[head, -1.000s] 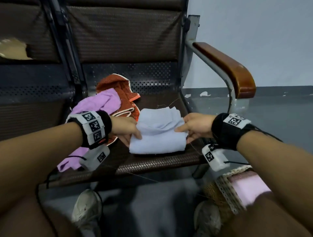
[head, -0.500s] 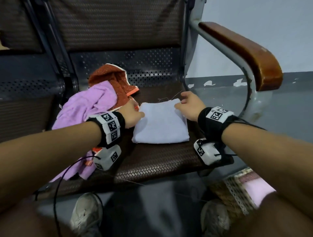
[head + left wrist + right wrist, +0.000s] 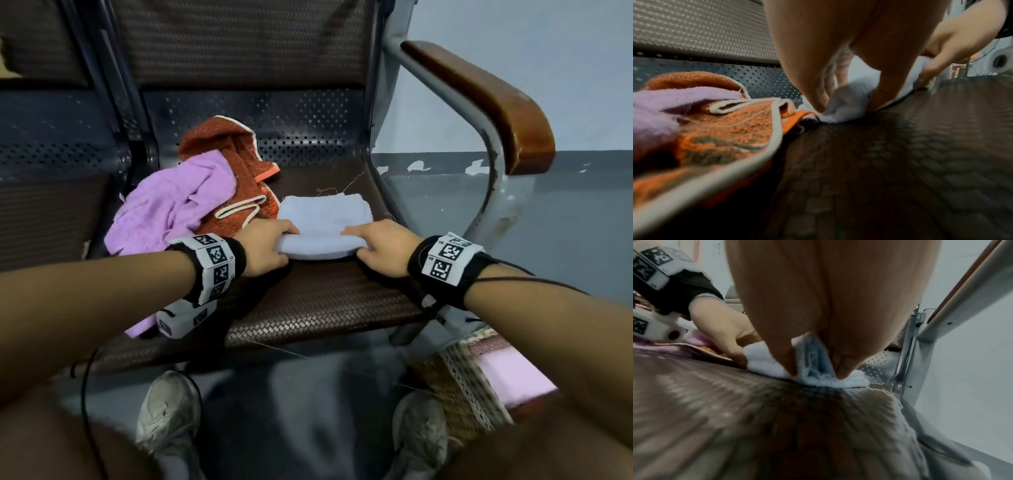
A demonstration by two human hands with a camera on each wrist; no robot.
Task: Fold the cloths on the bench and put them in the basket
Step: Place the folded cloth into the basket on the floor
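Both hands pinch the near edge of the folded blue cloth (image 3: 323, 222) mid-seat on the bench (image 3: 318, 301), left hand (image 3: 265, 247) and right hand (image 3: 380, 247) at opposite ends, likely for another fold or a level lift to the basket (image 3: 459, 387).

Right hand (image 3: 813, 331) pinching folded pale blue cloth (image 3: 813, 369), left hand (image 3: 723, 331) gripping far end

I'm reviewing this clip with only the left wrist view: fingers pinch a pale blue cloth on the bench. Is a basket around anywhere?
Observer: Head view shows a woven wicker basket on the floor under the right forearm.
Operator: The right hand's grip?
Observer: Right wrist view: the right hand pinches the pale blue terry cloth's layered edge between thumb and fingers.
Operator: Cloth's shape?
Observer: Head view: a compact folded rectangle; the left hand grips its near-left corner.
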